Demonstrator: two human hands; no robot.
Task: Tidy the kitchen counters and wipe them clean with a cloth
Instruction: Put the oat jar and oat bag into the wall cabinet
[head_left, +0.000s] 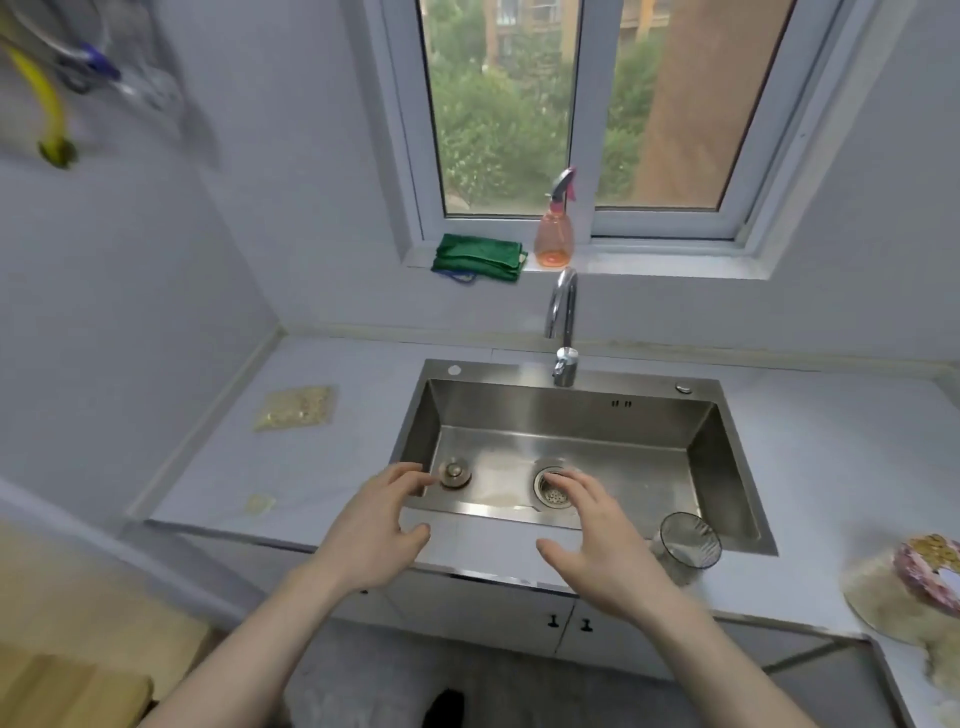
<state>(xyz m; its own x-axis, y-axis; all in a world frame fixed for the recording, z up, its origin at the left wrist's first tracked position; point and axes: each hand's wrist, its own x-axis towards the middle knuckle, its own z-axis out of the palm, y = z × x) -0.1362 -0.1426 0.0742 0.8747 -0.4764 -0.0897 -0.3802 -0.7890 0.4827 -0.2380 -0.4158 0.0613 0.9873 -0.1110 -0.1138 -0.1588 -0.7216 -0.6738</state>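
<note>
A folded green cloth lies on the window sill, left of a pink spray bottle. My left hand and my right hand hover side by side above the front edge of the steel sink, fingers spread and relaxed, holding nothing. On the pale counter left of the sink lies a clear packet of yellowish pieces, and a small pale scrap sits nearer the edge. A clear glass jar lies tilted at the sink's front right corner.
A chrome tap arches over the sink. A loose drain plug sits in the basin, left of the strainer. Bags of grain and a pink packet crowd the right counter. Cabinet doors are below; a wooden surface at lower left.
</note>
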